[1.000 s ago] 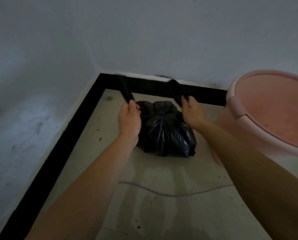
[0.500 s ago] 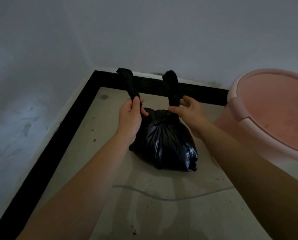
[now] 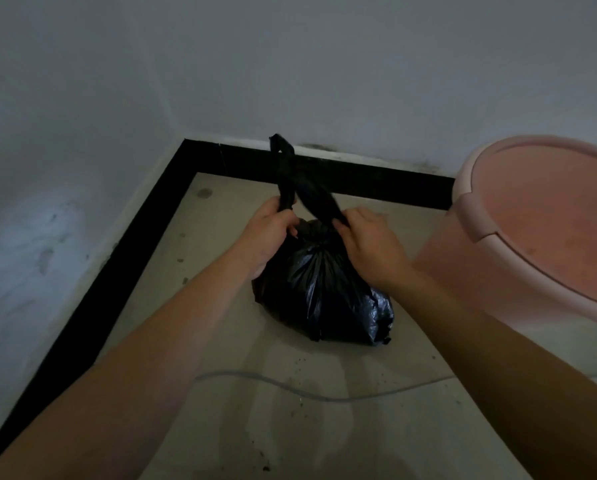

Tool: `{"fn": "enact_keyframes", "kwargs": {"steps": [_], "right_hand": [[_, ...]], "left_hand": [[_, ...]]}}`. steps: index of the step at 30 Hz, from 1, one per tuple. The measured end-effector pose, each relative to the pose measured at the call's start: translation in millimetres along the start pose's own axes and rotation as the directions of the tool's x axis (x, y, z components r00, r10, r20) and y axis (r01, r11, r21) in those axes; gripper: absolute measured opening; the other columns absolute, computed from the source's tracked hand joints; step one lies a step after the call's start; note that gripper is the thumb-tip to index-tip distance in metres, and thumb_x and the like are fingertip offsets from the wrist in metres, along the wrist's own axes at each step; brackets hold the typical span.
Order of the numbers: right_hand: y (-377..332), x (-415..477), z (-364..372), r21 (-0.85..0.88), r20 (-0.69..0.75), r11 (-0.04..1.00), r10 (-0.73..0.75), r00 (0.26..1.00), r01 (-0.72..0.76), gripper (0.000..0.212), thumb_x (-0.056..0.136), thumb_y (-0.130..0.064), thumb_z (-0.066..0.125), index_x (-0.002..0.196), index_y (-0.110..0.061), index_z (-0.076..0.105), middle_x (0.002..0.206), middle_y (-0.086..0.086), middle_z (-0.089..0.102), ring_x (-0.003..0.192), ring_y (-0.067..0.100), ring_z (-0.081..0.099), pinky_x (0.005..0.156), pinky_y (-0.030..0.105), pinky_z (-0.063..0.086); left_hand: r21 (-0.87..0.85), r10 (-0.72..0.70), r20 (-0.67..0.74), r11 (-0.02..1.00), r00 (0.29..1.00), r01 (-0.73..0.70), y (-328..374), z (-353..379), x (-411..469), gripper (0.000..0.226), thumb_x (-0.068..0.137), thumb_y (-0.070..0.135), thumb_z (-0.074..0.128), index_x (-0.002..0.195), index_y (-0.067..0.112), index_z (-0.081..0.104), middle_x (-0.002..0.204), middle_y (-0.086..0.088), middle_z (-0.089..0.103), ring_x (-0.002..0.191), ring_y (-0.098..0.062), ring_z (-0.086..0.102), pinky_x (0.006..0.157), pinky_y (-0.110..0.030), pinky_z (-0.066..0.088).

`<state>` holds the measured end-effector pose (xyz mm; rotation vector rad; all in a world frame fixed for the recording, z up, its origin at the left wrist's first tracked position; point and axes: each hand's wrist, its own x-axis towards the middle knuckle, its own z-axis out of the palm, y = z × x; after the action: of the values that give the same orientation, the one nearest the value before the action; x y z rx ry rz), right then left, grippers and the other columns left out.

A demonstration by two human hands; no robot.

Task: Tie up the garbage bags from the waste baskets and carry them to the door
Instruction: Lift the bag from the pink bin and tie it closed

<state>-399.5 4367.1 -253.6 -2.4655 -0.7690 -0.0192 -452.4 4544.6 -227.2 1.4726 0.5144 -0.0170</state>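
A plain room corner in a home, dimly lit. Scuffed white walls (image 3: 290,64) meet a black skirting board (image 3: 359,178) and a speckled tiled floor (image 3: 290,427), with a pink waste basket (image 3: 532,237) at the right edge.

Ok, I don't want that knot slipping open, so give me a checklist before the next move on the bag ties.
1. Left hand grips its tie: ok.
2. Right hand grips the other tie: ok.
3. Ties crossed above the bag neck: ok.
4. Black garbage bag resting on the floor: ok.
5. Knot pulled tight: cannot tell.
6. Pink waste basket clear of the hands: ok.
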Motion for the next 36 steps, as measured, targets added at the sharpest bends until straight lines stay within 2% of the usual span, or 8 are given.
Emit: {"fn": "enact_keyframes", "kwargs": {"steps": [4,7,13,21,25,28,31,36], "right_hand": [[-9.9,10.1,-16.1,-0.200,0.145,0.964,-0.148,0.978,0.176,0.035,0.104,-0.035,0.042,0.111,-0.006,0.060,0.101,0.013,0.057,0.095,0.033,0.057,0.075,0.044,0.046],[-19.4,11.1,-19.0,-0.267,0.173,0.939,-0.174,0.969,0.216,0.038,0.104,-0.039,0.042,0.116,-0.009,0.061,0.105,0.011,0.058,0.097,0.029,0.057,0.071,0.035,0.038],[1.9,6.9,-19.4,0.323,0.358,0.901,0.167,0.919,-0.289,0.048,0.086,-0.048,0.070,0.123,-0.017,0.067,0.105,-0.003,0.071,0.094,0.008,0.067,0.087,0.025,0.054],[-10.1,7.3,-27.3,0.471,0.255,0.842,0.154,0.955,-0.262,0.014,0.090,-0.027,0.072,0.097,-0.017,0.078,0.079,-0.011,0.073,0.064,-0.008,0.065,0.062,0.007,0.048],[-13.1,11.3,-39.4,0.485,0.390,0.793,0.181,0.903,-0.368,0.025,0.085,-0.032,0.077,0.106,-0.017,0.075,0.094,-0.004,0.076,0.082,0.001,0.071,0.071,0.013,0.054],[-16.8,17.3,-50.9,0.606,0.517,0.606,0.192,0.834,-0.515,0.040,0.085,-0.042,0.075,0.120,-0.026,0.064,0.115,-0.010,0.068,0.102,0.008,0.064,0.083,0.022,0.048],[-25.0,26.4,-60.4,0.781,0.532,0.278,0.171,0.829,-0.559,0.054,0.085,-0.054,0.069,0.127,-0.020,0.066,0.111,-0.004,0.066,0.091,0.013,0.059,0.079,0.027,0.050],[-36.3,37.3,-59.2,0.900,0.332,0.140,0.390,0.859,-0.412,0.025,0.101,-0.034,0.055,0.102,-0.013,0.068,0.086,-0.002,0.069,0.063,0.006,0.056,0.058,0.020,0.044]], "left_hand": [[0.121,0.056,0.307,0.988,0.950,-0.097,14.9,-18.9,-1.7,0.034,0.086,0.010,0.074,0.116,0.003,0.059,0.100,-0.016,0.067,0.095,-0.025,0.069,0.085,-0.036,0.058],[0.204,0.075,0.258,0.970,0.963,-0.131,19.0,-15.7,-2.8,0.028,0.094,0.029,0.066,0.111,0.008,0.066,0.082,-0.002,0.064,0.071,-0.005,0.064,0.071,-0.023,0.051],[0.043,0.009,0.145,0.999,0.989,-0.015,16.1,-16.5,1.6,0.034,0.103,0.044,0.045,0.104,0.023,0.072,0.072,0.002,0.050,0.067,-0.010,0.050,0.071,-0.028,0.051],[0.203,0.043,0.373,0.971,0.927,-0.127,17.1,-14.8,-9.9,0.019,0.091,0.030,0.069,0.107,0.020,0.072,0.084,0.011,0.074,0.082,-0.005,0.069,0.076,-0.016,0.052],[0.232,-0.007,0.331,0.970,0.943,-0.075,11.9,-16.3,-10.2,0.034,0.098,0.046,0.054,0.095,0.019,0.074,0.052,0.008,0.043,0.059,-0.010,0.042,0.069,-0.021,0.041],[0.216,-0.020,0.361,0.974,0.933,-0.062,6.4,-16.5,-9.8,0.054,0.099,0.049,0.051,0.061,0.011,0.054,0.056,0.000,0.036,0.057,-0.013,0.037,0.070,-0.026,0.038],[0.144,-0.035,0.446,0.989,0.895,-0.033,3.7,-15.3,-8.9,0.065,0.097,0.053,0.051,0.100,-0.011,0.059,0.063,0.000,0.038,0.059,-0.013,0.037,0.072,-0.026,0.039],[-0.124,-0.070,0.487,0.981,0.871,0.149,3.8,-11.6,-10.2,0.051,0.098,0.059,0.039,0.112,0.017,0.065,0.071,0.000,0.045,0.062,-0.015,0.040,0.071,-0.028,0.039]]}}
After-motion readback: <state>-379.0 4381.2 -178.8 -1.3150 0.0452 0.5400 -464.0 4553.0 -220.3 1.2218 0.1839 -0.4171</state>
